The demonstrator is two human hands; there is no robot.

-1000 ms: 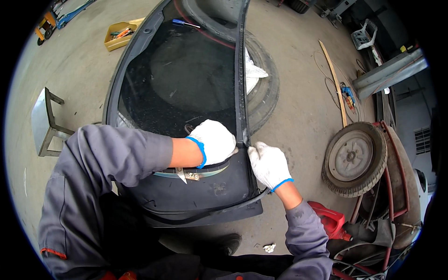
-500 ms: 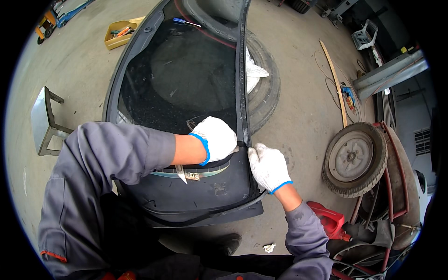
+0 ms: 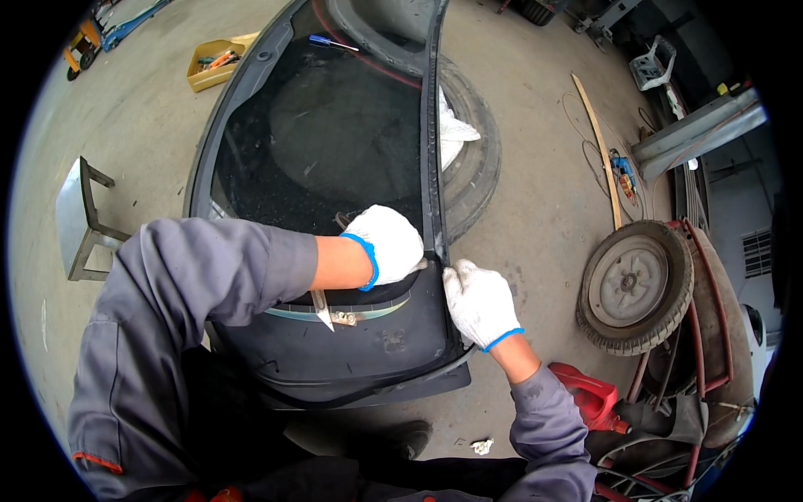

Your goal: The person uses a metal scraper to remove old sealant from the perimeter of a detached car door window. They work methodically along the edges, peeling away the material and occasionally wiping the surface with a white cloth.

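Note:
A dark car tailgate (image 3: 335, 356) with a tinted window (image 3: 343, 142) lies in front of me. A black rubber strip (image 3: 432, 142) runs along its right edge, and its loose length (image 3: 401, 381) curves across the near end. My left hand (image 3: 386, 244), in a white glove, is closed at the lower right corner of the window; what its fingers hold is hidden. My gloved right hand (image 3: 483, 305) pinches the strip just outside that corner. Below my left wrist, a pointed metal blade (image 3: 322, 311) lies by a small metal fitting (image 3: 344, 319). A blue-handled screwdriver (image 3: 333, 42) rests on the glass.
A tyre (image 3: 481, 180) with white cloth (image 3: 456, 130) shows under the tailgate's right side. On the left stand a metal stool (image 3: 75, 217) and a yellow tool box (image 3: 209, 77). A wheel (image 3: 627, 284), red container (image 3: 581, 393) and wooden strip (image 3: 598, 151) lie rightward.
Both hands stay at the corner with almost the same grip. My left hand has shifted very slightly upward; the right fingers have moved a little against the edge.

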